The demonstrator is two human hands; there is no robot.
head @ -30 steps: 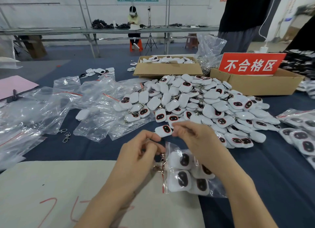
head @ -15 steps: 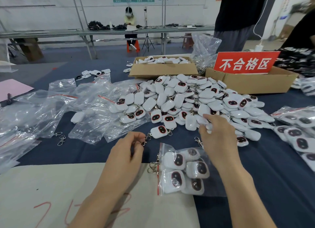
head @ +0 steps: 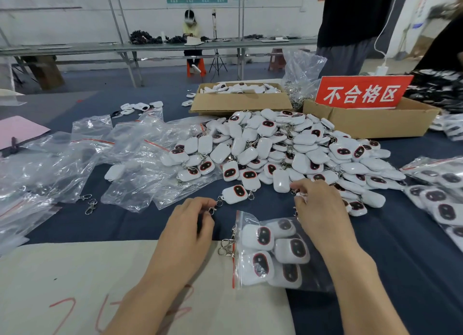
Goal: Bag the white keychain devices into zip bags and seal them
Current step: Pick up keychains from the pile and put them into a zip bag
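Dark blue cloth covers the table (head: 406, 259), and a beige sheet (head: 75, 272) with red marks lies on its near edge. The left hand (head: 185, 232) has its fingers curled. Its thumb and forefinger pinch the metal clasp (head: 212, 210) of one white keychain device (head: 234, 194), which lies flat on the cloth just beyond the fingertips, dark face up.

The right hand (head: 323, 214) is at the near edge of the big pile of devices (head: 288, 146). Its fingers are bent down and touch the devices there, but I cannot tell if they grip one, because the hand itself hides it.

Between the two hands, nearer to the person, lies a zip bag (head: 271, 253) with several devices inside. Its mouth, with the red strip, faces the left hand, and a few snap hooks (head: 226, 245) stick out of it. The right forearm crosses the right part of this bag.

Empty zip bags (head: 130, 159) lie left of the pile and filled bags (head: 438, 192) lie to its right. Behind the pile stand two cardboard boxes (head: 240, 101), and the right one carries a red sign (head: 360, 92).
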